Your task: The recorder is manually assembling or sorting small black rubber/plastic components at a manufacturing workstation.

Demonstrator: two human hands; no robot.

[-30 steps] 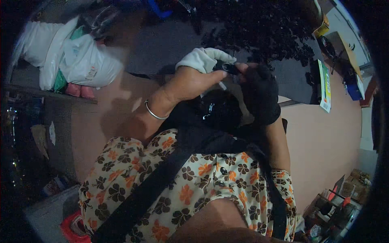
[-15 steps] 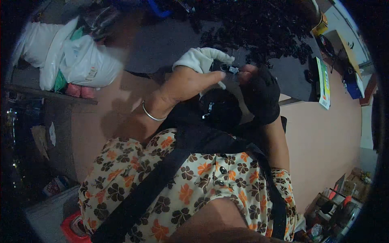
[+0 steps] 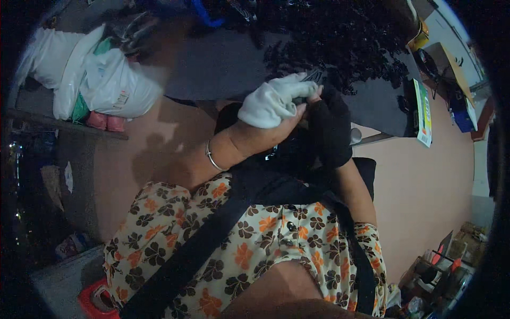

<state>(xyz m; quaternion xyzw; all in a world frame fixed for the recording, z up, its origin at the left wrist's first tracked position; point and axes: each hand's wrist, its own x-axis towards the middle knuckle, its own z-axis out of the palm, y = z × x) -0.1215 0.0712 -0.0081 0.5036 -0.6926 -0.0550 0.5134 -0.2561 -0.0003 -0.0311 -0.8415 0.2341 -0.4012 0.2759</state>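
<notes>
My left hand (image 3: 268, 109), with white fabric over its fingers and a silver bangle at the wrist, is closed above my lap. Pressed against it is my right hand (image 3: 330, 130) in a black fingertip-less glove, its fingers closed too. At their meeting fingertips a small dark piece with thin shiny prongs (image 3: 314, 76) sticks out; its exact kind is not clear, and the fingers hide its lower part. Just beyond the hands, a large heap of small black pieces (image 3: 340, 40) is spread on the grey tabletop (image 3: 218, 64).
White plastic bags (image 3: 119, 85) sit at the left on a ledge. Right of the heap stands a green, white and yellow carton (image 3: 422, 114), with a blue box (image 3: 461, 114) farther right. A red container (image 3: 98, 297) is at lower left; assorted items fill a crate (image 3: 433, 276) at lower right.
My hands have come together, the left moving right and the white fabric now turned toward the right hand. The small piece between the fingertips now shows its prongs pointing away from me.
</notes>
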